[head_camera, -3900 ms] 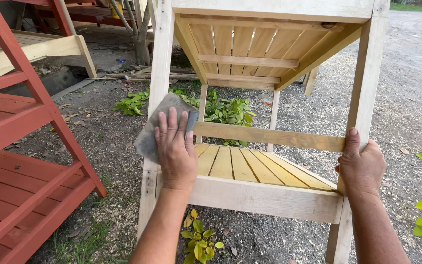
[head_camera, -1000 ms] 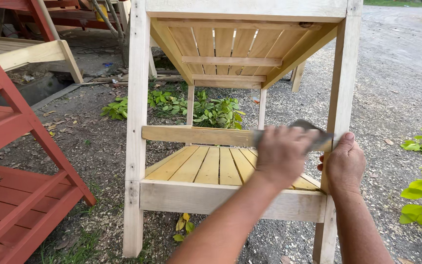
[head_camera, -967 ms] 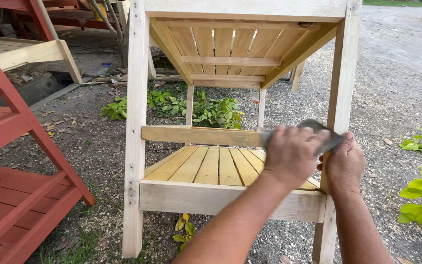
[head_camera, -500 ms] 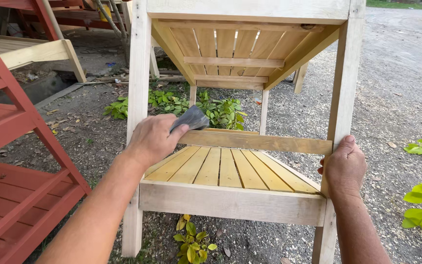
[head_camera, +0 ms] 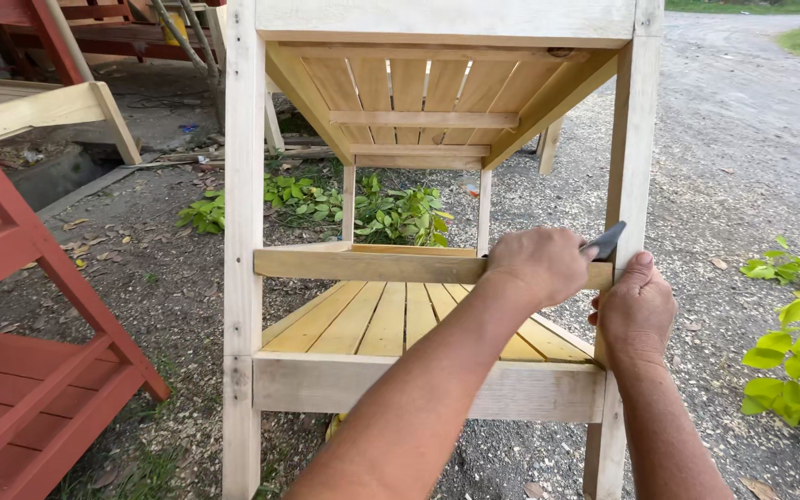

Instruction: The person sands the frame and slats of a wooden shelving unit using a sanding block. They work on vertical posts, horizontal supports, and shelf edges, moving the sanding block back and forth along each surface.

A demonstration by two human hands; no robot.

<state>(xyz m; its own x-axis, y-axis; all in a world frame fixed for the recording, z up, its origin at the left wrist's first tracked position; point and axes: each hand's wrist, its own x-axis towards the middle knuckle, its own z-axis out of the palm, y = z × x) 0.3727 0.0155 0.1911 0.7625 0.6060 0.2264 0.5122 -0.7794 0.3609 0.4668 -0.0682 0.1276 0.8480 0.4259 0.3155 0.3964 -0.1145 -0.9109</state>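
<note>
Head view: the left hand (head_camera: 541, 265) is closed over a grey sheet of sandpaper (head_camera: 604, 241), pressed on the right end of the front crossbar (head_camera: 368, 267) of a bare wooden stand, just beside the right leg (head_camera: 630, 157). The right hand (head_camera: 635, 310) is wrapped around that leg, touching the bar's end. The two hands sit so close that a slip of the sheet could scrape the right knuckles, and raw edges may give splinters. Below lies the slatted shelf (head_camera: 391, 319); a red painted rack (head_camera: 30, 370) stands at left on gravel (head_camera: 743, 167).
</note>
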